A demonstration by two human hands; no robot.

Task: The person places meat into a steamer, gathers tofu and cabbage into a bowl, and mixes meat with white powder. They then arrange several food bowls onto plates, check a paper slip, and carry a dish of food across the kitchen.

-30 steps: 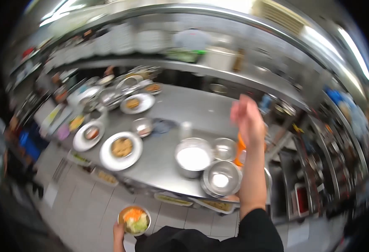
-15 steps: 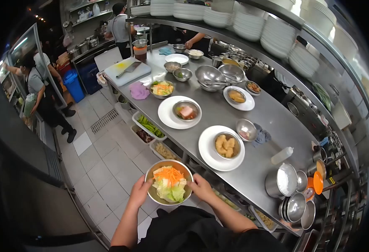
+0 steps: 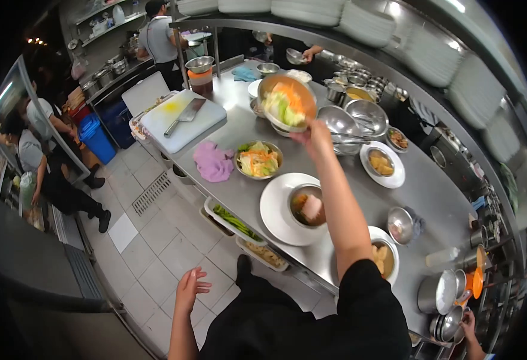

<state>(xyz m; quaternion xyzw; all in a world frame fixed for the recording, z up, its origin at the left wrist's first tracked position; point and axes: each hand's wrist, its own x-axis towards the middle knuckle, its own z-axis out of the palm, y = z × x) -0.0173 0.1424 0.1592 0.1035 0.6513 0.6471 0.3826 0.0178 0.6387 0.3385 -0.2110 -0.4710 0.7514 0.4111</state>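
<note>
Steel-walled and heaped with cabbage and carrot, the bowl (image 3: pixel 287 103) hangs tilted above the bench (image 3: pixel 434 195), beyond a second salad bowl (image 3: pixel 257 159). At its near rim the right hand (image 3: pixel 313 137) is clamped, arm at full reach. A one-edge hold looks precarious; levelling the rim would likely keep the shreds in. Low over the floor, the left hand (image 3: pixel 190 289) is spread and empty

Metal bowl (image 3: pixel 287 102) — round, steel, heaped with pale green leaves and shredded orange carrot. In the air over the far half of the counter (image 3: pixel 437 192), tilted — contents face the camera; right hand (image 3: pixel 316 137) grips its lower rim.
</note>
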